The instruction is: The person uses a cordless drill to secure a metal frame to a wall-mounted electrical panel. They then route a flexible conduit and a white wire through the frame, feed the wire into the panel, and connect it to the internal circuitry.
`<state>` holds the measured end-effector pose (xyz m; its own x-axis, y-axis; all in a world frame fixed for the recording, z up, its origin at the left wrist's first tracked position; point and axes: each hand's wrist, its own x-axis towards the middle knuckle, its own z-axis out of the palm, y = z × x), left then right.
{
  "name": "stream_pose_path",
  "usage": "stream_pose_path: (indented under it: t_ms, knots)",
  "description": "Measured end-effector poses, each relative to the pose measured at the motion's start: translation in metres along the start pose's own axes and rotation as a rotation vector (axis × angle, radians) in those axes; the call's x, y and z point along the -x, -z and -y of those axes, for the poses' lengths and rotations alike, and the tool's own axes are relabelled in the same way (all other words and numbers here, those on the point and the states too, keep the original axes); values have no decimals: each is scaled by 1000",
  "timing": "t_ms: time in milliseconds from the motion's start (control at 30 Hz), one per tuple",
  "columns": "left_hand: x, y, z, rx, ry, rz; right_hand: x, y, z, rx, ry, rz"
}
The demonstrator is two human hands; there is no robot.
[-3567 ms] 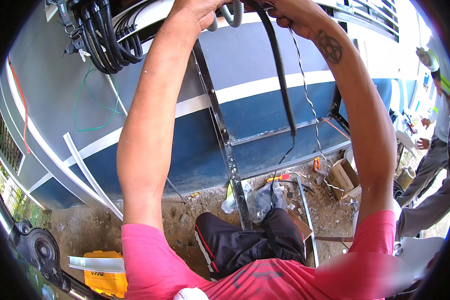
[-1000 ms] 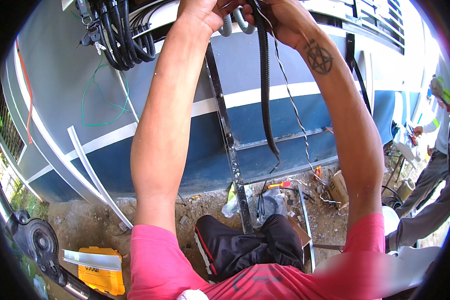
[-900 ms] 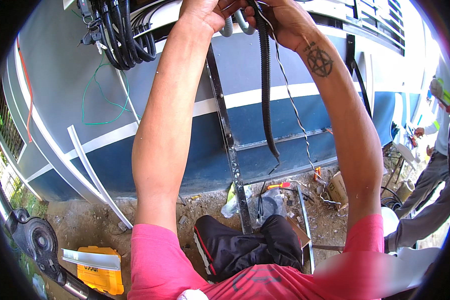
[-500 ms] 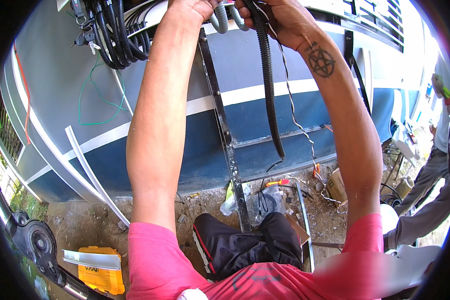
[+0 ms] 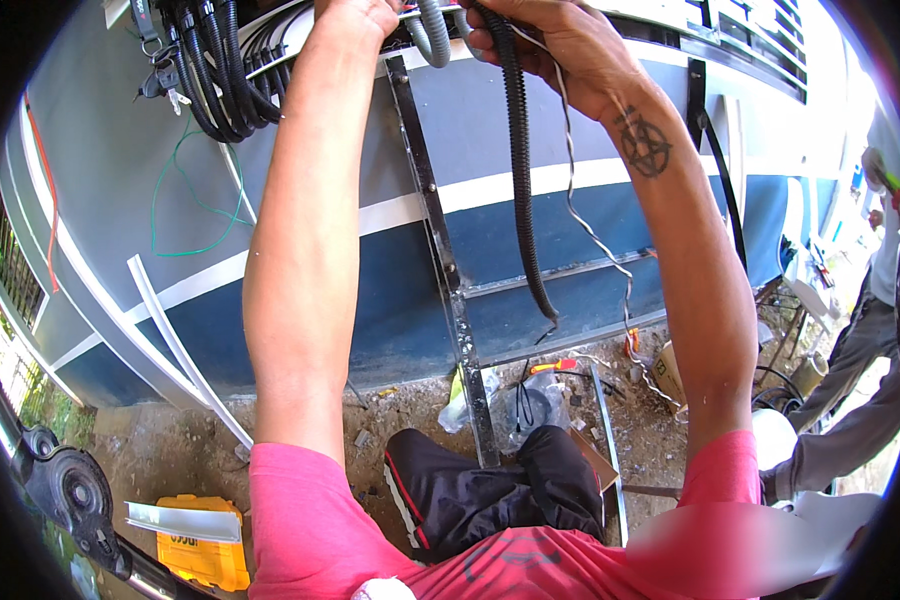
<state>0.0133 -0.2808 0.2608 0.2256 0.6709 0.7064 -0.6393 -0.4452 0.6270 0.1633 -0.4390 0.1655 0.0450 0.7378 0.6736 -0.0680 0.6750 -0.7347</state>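
Note:
My right hand (image 5: 580,50), at the top of the view, is closed around the upper part of a black corrugated conduit (image 5: 520,170). The conduit hangs down in front of the wall, with a thin dark wire end poking from its bottom. A twisted black-and-white wire (image 5: 572,190) runs down beside it from the same hand. My left hand (image 5: 362,12) is raised at the top edge, which cuts off its fingers, so what it holds is hidden. Between the hands, a grey corrugated conduit (image 5: 432,38) curves down.
A black metal upright (image 5: 432,225) stands before the grey-and-blue wall (image 5: 310,320). Bundled black conduits (image 5: 215,70) hang at upper left, near a green wire (image 5: 160,200). A yellow case (image 5: 205,560) lies lower left. Another person's legs (image 5: 850,390) show at right.
My left hand has moved left and a little up, with its fingers now out of view. The black conduit's lower end has swung slightly left. My right hand keeps its grip.

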Motion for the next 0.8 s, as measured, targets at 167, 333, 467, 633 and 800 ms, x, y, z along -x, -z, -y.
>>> stream_pose_path:
  t_ms: [167, 333, 467, 633, 800]
  knots:
    - [53, -8, 7, -46, 75, 351, -1, 4, 1, 40, 28, 34]
    - [106, -24, 14, -48, 46, 311, -1, -1, -13, 34, 96, 50]
    - [115, -22, -5, -111, 51, 417, 3, -3, -19, 124, 228, 96]
    - [136, -10, 3, -108, 72, 344, 25, -8, -36, 334, 356, 69]
    - [177, 10, 31, -264, 15, 362, 65, -17, -63, 56, 163, 47]
